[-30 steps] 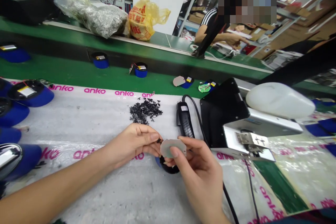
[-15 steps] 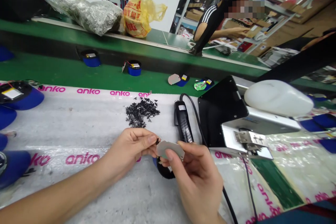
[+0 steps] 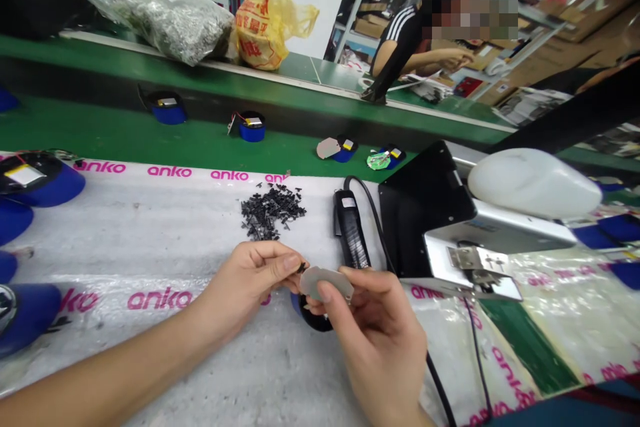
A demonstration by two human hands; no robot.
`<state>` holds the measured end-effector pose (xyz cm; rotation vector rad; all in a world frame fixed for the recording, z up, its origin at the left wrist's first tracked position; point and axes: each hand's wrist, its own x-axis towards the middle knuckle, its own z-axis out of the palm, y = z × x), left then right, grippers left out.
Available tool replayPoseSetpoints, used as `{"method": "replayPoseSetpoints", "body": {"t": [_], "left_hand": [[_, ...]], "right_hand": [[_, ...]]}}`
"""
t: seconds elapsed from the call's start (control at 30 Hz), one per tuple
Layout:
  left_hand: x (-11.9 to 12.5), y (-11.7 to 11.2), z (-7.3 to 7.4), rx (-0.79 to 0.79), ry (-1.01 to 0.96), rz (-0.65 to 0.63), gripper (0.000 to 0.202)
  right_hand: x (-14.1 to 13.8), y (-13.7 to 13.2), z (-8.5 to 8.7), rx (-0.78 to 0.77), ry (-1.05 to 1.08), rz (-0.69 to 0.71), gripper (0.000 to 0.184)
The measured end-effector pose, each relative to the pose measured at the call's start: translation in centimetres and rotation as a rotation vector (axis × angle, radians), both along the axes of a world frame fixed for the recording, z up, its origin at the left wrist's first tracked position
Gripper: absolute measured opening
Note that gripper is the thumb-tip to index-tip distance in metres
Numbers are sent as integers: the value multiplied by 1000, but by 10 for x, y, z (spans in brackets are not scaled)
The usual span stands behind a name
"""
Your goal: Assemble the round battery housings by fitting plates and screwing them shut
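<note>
My right hand (image 3: 380,333) pinches a thin grey plate with a notched edge (image 3: 320,280) between thumb and fingers. Close against its left edge, my left hand (image 3: 265,273) is closed in a pinch on a small black plastic piece (image 3: 301,268). Whether that piece touches the plate I cannot tell. Under both hands sits a round blue and black housing (image 3: 315,320), mostly hidden by the fingers. Just beyond my left hand lies a pile of small black plastic pieces (image 3: 270,210) on the white foam sheet (image 3: 165,233).
A black handheld tool (image 3: 351,230) with a cable lies beyond my right hand. Right of it stands a metal device with a black panel (image 3: 425,207). Blue housings (image 3: 45,180) line the left side; others (image 3: 251,127) sit on the green belt (image 3: 205,140). A co-worker's arm (image 3: 425,61) shows behind.
The housings on the green belt have shifted slightly left. Both my hands keep their grips at nearly the same spot, with the plate turned a little.
</note>
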<state>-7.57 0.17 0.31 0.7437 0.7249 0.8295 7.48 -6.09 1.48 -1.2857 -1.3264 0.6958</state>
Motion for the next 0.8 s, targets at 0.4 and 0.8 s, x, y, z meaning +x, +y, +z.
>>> {"method": "replayPoseSetpoints", "body": {"t": [0.4,0.8], "left_hand": [[-5,1,12,162,275,73,13],[-7,-19,41,574,417,-52,37]], "right_hand": [[27,4,15,141,-580,72,27],[48,2,36,45,-818,275,55]]}}
